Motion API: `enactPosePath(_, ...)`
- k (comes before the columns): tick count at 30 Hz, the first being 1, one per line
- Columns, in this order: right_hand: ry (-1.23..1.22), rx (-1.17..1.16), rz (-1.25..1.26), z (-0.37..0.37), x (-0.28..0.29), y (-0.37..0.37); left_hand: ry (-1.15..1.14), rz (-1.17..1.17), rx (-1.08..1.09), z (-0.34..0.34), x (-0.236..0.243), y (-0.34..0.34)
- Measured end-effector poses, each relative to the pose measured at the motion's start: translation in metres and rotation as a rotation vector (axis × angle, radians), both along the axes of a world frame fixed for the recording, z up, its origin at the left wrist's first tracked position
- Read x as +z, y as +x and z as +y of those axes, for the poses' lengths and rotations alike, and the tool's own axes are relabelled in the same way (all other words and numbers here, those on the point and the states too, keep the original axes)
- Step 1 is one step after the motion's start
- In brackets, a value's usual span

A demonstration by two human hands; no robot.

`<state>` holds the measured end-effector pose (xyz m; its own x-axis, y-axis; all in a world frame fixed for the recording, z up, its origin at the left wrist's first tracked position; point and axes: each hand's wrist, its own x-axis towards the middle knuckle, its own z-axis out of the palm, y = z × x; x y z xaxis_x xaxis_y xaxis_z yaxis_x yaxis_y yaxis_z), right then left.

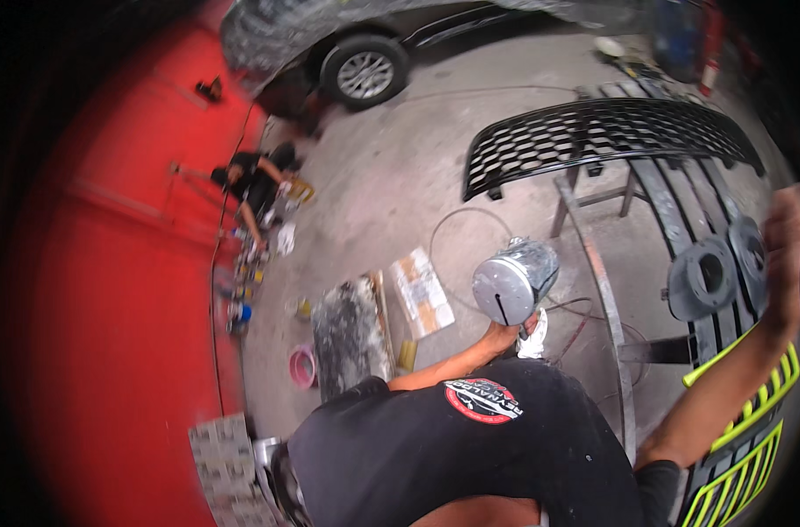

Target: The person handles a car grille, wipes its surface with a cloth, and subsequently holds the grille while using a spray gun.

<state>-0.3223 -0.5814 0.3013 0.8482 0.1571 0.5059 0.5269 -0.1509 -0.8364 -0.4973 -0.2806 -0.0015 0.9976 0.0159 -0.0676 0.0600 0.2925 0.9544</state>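
Observation:
My left hand (508,335) is closed beneath a paint-smeared grey cup (516,277) with a round lid, which looks like the cup of a spray gun; the gun's body is mostly hidden. A white rag (534,335) hangs beside that hand. Raised at the far right, my right hand (786,218) is blurred near the rim of the picture, so its fingers cannot be made out. Below it, grey-coated oval car parts (704,277) and bright yellow-green slatted parts (756,400) rest on a rack.
A black honeycomb grille (611,139) lies across the metal stand (598,279). A hose (434,237) loops on the floor. Left are a stained board (351,329), a pink bucket (303,367) and a crouching person (257,176) by a red wall (110,290). A covered car (281,39) stands behind.

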Motion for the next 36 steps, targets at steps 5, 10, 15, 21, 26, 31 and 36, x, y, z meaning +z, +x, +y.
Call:
enactPosePath(5, -0.655, 0.506, 0.401, 0.138, -0.154, -0.070, 0.332, 0.018, 0.215, 0.033, 0.005, -0.034)
enactPosePath(10, -1.157, 0.625, 0.558, 0.110, -0.316, -0.129, 0.247, 0.170, 0.473, 0.074, 0.012, -0.043)
enactPosePath(15, -1.276, 0.571, 0.655, 0.135, -0.284, -0.098, 0.017, 0.305, 0.770, 0.131, 0.011, -0.033)
enactPosePath(21, -0.941, 0.114, 0.718, 0.213, -0.302, -0.018, 0.049, 0.300, 0.522, 0.224, -0.012, 0.007)
enactPosePath(26, -0.976, -0.015, 0.892, 0.239, -0.362, -0.015, 0.086, 0.211, 0.327, 0.339, 0.009, 0.061)
enactPosePath(31, -0.894, -0.014, 1.347, 0.283, -0.445, -0.063, 0.172, 0.186, 0.281, 0.417, 0.064, 0.142)
enactPosePath(36, -0.473, -0.072, 1.557, 0.360, -0.480, -0.083, 0.012, 0.039, 0.205, 0.449, 0.077, 0.242)
